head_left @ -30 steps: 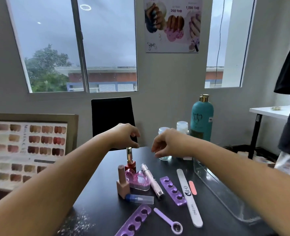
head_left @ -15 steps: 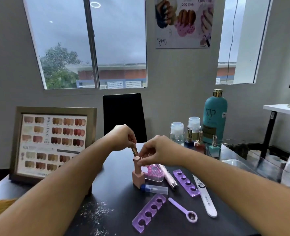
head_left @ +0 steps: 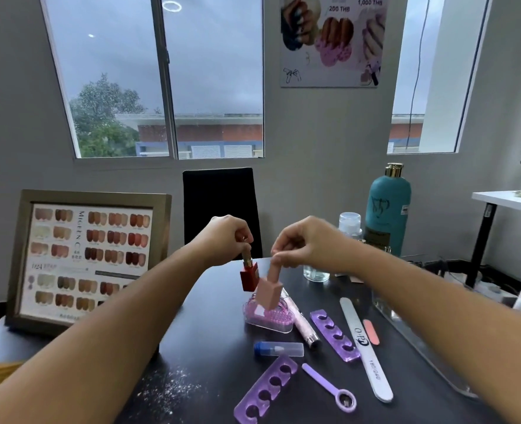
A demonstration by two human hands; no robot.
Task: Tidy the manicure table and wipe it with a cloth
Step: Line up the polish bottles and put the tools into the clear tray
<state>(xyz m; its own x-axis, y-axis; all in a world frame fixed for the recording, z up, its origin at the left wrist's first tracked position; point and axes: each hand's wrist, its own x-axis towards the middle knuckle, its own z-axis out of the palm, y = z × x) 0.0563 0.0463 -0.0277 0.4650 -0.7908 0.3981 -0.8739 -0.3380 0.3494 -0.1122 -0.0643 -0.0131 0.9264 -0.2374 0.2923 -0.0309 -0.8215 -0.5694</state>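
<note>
Two polish bottles lifted clear of the dark manicure table [head_left: 210,347], one in each hand, at centre frame.

The red polish bottle [head_left: 249,276] hangs just below the left hand [head_left: 227,237], whose fingers are pinched narrowly round its gold cap; the pink polish bottle [head_left: 271,289], tilted, hangs below the right hand [head_left: 306,243], its fingertips closed on the cap. Both bottles are above the table, the pink one directly over a pink bristled brush [head_left: 268,316]. Toward lower right lie a pale pen-like tool [head_left: 303,327], a clear tube with a blue cap [head_left: 279,348], two purple toe separators [head_left: 267,390], a lilac scoop [head_left: 329,388], a white nail file [head_left: 365,347] and a small orange file [head_left: 371,332]. White dust [head_left: 167,390] speckles the lower centre. A framed colour chart [head_left: 87,261] stands at left; a teal bottle [head_left: 388,209] at upper right.
</note>
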